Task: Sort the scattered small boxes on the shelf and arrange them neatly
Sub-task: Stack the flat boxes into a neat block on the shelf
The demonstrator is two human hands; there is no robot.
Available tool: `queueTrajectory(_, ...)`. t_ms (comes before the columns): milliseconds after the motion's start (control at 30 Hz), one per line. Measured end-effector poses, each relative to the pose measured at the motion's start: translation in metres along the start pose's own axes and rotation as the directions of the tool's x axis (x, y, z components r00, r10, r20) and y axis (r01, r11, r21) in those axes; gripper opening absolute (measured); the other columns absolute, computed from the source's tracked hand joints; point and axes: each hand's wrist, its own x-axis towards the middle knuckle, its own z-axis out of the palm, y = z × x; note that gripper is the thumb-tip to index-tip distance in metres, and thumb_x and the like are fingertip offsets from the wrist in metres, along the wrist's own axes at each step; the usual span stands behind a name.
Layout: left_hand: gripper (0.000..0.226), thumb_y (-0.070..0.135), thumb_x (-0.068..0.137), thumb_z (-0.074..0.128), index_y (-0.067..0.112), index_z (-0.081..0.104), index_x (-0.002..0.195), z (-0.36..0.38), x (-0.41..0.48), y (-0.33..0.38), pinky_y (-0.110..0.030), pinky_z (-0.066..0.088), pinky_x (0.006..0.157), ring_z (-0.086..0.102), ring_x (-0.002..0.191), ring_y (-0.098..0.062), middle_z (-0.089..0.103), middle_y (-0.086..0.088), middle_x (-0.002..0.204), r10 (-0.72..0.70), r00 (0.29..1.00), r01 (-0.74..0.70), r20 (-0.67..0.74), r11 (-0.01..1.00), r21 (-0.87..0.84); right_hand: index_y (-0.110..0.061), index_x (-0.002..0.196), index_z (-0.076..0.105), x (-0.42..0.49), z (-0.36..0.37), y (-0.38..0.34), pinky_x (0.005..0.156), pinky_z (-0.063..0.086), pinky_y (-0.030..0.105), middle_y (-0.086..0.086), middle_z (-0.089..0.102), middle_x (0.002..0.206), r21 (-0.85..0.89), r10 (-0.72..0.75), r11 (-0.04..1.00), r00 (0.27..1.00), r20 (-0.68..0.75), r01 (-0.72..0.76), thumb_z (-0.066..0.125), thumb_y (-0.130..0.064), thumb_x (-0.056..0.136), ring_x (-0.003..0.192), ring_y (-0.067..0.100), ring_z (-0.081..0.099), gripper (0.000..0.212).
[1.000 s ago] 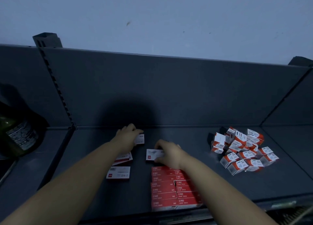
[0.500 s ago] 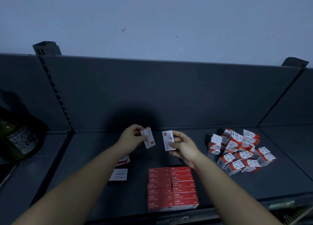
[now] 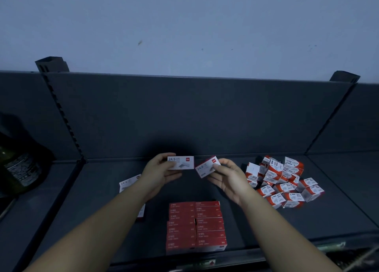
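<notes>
Above the shelf (image 3: 256, 226): sorting step in hand.
Left box (image 3: 180, 162) is pinched by left hand (image 3: 158, 175) fingers, right box (image 3: 207, 166) by right hand (image 3: 227, 179); squaring against the red stack (image 3: 194, 226) is likely needed next.

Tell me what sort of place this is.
Probably a shop or stockroom: metal shelf with a slotted upright, neat rows of identical red boxes, and a heap of small boxes beside them.

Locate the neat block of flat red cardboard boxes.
In the head view the block of flat red cardboard boxes lies low centre at the front edge of the dark metal shelf, left of the jumbled pile of red-and-white boxes.
</notes>
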Motion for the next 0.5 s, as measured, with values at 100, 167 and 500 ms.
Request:
queueTrajectory(100,0.025,-0.003,0.096,0.051,0.006,0.056,0.119,0.005,-0.003,-0.002,-0.040,0.059,0.084,0.069,0.102,-0.032,0.066,-0.018,0.115,0.002,1.000,-0.002,-0.002,1.000,-0.022,-0.002,0.109,0.054,-0.001,-0.004,-0.002,0.085,0.060,0.038,0.026,0.070,0.108,0.110,-0.024,0.994,1.000,0.002,0.023,0.052,0.000,0.098,0.101,0.036,0.070,0.011)
queueTrajectory(167,0.025,-0.002,0.096,0.051,0.006,0.056,0.119,0.006,-0.005,-0.003,-0.042,0.058,0.086,0.069,0.101,-0.031,0.066,-0.018,0.115,0.000,1.000,0.000,-0.006,0.999,-0.032,0.000,0.111,0.055,-0.002,-0.007,-0.003,0.084,0.060,0.038,0.026,0.070,0.109,0.141,-0.039,0.989,0.999,0.002,0.038,0.051,0.001,0.098,0.102,0.035,0.070,0.014)
queueTrajectory(500,0.026,-0.005,0.093,0.056,0.005,0.057,0.116,0.018,-0.013,-0.012,-0.036,0.060,0.081,0.070,0.100,-0.029,0.066,-0.018,0.116,0.018,1.000,-0.018,-0.018,0.999,-0.037,-0.005,0.095,0.064,-0.014,-0.005,-0.007,0.078,0.057,0.036,0.018,0.074,0.099,0.147,0.005,0.989,0.999,0.045,-0.011,0.053,-0.004,0.097,0.095,0.029,0.071,0.011)
